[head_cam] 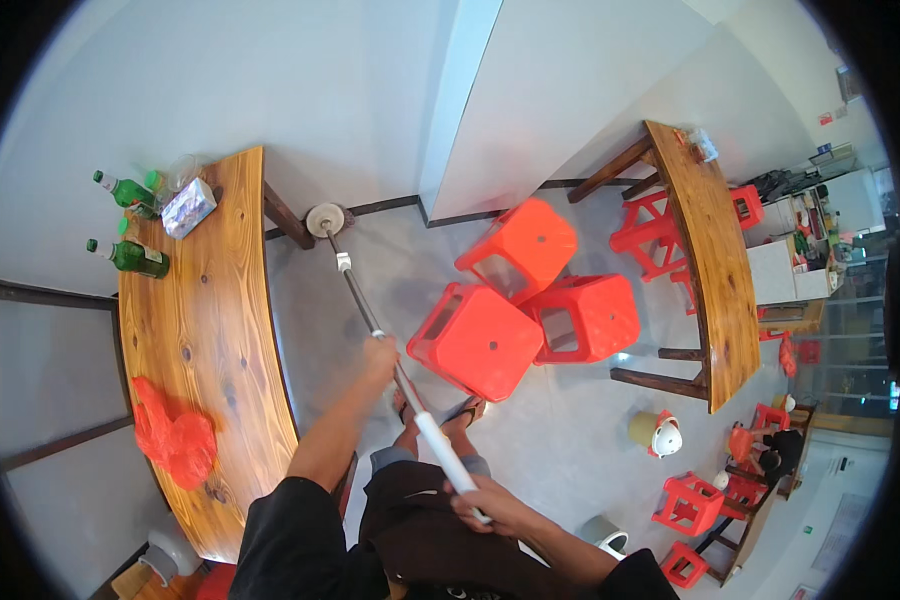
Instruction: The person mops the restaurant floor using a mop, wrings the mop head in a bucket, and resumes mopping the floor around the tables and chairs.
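Note:
My left hand [380, 358] grips the metal shaft of a long-handled mop [358, 298] partway down. Around the white upper grip of the same handle, my right hand [487, 505] is closed close to my body. The round mop head [325, 220] rests on the grey floor by the wall corner, beside a leg of the wooden table on the left. Dark strands show at the right rim of its pale disc. Just right of the shaft stand three red plastic stools [487, 343], crowded together in front of my sandalled feet.
Green glass bottles [141, 258], a tissue pack [189, 208] and a red plastic bag [172, 439] lie on the left wooden table [210, 315]. Another wooden table [720, 277] stands right, with red stools under it. Buckets [654, 433] stand on the floor; a person [776, 454] sits far right.

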### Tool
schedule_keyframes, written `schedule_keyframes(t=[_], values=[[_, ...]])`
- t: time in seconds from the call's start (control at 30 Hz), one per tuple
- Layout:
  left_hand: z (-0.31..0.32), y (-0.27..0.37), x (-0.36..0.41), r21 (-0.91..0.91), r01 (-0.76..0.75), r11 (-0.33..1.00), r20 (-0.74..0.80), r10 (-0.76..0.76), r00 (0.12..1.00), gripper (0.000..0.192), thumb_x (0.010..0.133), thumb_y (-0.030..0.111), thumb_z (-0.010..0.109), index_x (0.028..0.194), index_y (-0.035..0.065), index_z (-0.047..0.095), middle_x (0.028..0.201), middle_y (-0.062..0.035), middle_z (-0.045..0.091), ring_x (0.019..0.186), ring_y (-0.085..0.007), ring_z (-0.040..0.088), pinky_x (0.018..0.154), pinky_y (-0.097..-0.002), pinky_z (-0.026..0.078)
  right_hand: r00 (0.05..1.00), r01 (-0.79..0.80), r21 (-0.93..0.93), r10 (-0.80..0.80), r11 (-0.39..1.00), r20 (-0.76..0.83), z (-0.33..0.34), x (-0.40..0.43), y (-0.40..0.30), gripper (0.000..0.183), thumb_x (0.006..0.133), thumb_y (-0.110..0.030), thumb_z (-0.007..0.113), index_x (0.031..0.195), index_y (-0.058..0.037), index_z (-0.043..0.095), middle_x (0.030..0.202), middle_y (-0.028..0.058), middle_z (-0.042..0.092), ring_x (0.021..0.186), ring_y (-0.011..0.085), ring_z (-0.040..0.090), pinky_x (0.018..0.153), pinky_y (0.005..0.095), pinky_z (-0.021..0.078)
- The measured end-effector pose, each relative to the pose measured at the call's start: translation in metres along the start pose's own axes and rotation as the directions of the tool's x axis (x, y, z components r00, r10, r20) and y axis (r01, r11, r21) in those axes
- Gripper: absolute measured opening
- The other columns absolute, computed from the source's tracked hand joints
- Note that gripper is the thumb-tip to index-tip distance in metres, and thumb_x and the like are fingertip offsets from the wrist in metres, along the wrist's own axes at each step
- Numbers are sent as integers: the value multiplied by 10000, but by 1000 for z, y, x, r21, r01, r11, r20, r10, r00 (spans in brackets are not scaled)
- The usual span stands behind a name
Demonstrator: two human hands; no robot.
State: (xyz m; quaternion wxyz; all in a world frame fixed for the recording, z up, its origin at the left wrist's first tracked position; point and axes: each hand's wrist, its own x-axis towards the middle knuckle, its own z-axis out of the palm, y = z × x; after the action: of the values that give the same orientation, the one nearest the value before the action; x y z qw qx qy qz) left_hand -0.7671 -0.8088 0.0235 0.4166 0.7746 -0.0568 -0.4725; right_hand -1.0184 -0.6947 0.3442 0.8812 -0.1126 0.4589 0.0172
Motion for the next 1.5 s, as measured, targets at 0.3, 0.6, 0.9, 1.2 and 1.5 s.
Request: schedule_keyframes(t=[0.3,0.6,0.9,1.2,1.5], values=[[32,-36,-120,166,70,984,4,-72,997,419,924,235,625,1202,-37,467,771,-168,665,567,-257,659,551,-384,522,980,-142,-190,111,971,-167,-94,-68,79,314,825,-114,667,1098,-39,530,653,16,524,444,102,475,397,263,375],[43,-74,-89,-33,123,992,-61,-125,990,206,938,122,568,1059,22,434,640,-78,488,406,-183,504,335,-361,415,981,-41,-426,-45,904,-190,-142,-11,123,343,848,-127,638,1162,-19,552,701,25,542,497,117,514,431,279,421],[-40,-65,110,411,-109,905,112,69,991,242,877,167,576,721,-13,622,612,-140,587,494,-274,586,449,-435,456,994,100,-99,-103,990,-31,-21,120,42,172,862,-124,654,930,-57,511,657,19,513,455,113,486,402,264,358],[26,-8,40,145,207,967,11,-211,977,142,849,90,597,776,-23,644,651,-157,620,525,-285,611,435,-439,446,983,94,-151,-115,984,-141,-10,67,28,175,845,-103,654,927,-47,509,636,27,506,462,136,507,429,277,393],[107,14,-90,-409,538,737,478,-330,814,156,929,162,651,862,111,520,625,-7,479,458,-153,455,420,-357,432,835,-253,-655,-180,712,-519,12,-91,-12,417,901,-362,698,1028,8,556,675,101,614,515,222,617,481,374,484]])
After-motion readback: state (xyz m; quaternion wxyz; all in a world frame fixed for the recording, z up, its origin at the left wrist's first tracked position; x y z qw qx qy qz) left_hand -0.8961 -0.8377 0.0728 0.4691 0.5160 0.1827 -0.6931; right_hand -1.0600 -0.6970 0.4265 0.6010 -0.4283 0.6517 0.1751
